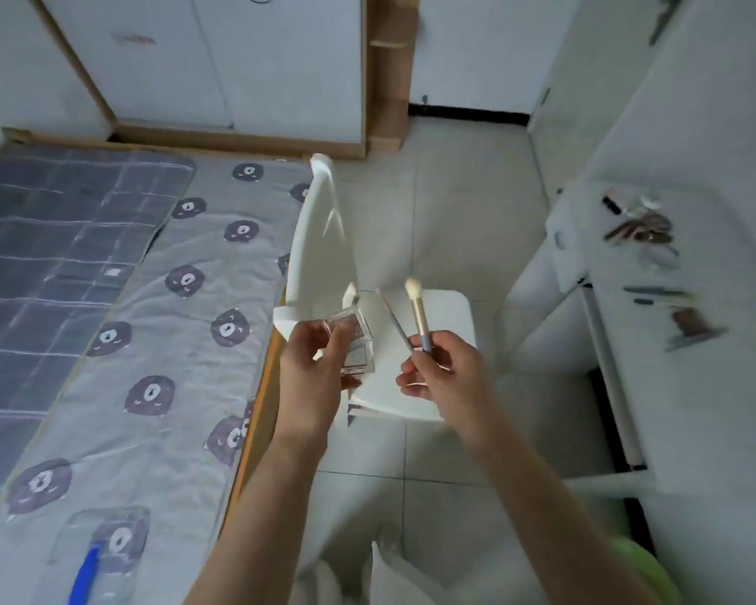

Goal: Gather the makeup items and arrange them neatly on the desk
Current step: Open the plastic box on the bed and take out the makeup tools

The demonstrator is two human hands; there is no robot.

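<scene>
Left grip (pixel 313 364) holds clear compacts (pixel 353 338); right grip (pixel 444 371) holds brush (pixel 420 314) and pencil (pixel 396 320). Counter (pixel 716 386) right of grips: carry level, set down beside its items.

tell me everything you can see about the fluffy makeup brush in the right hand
The makeup brush has a pale cream, rounded fluffy head, a light metallic ferrule and a blue-grey handle. It stands nearly upright, head up, pinched at its lower handle by the right hand, beside a thin pencil-like stick in the same grip, above the white chair.
</scene>
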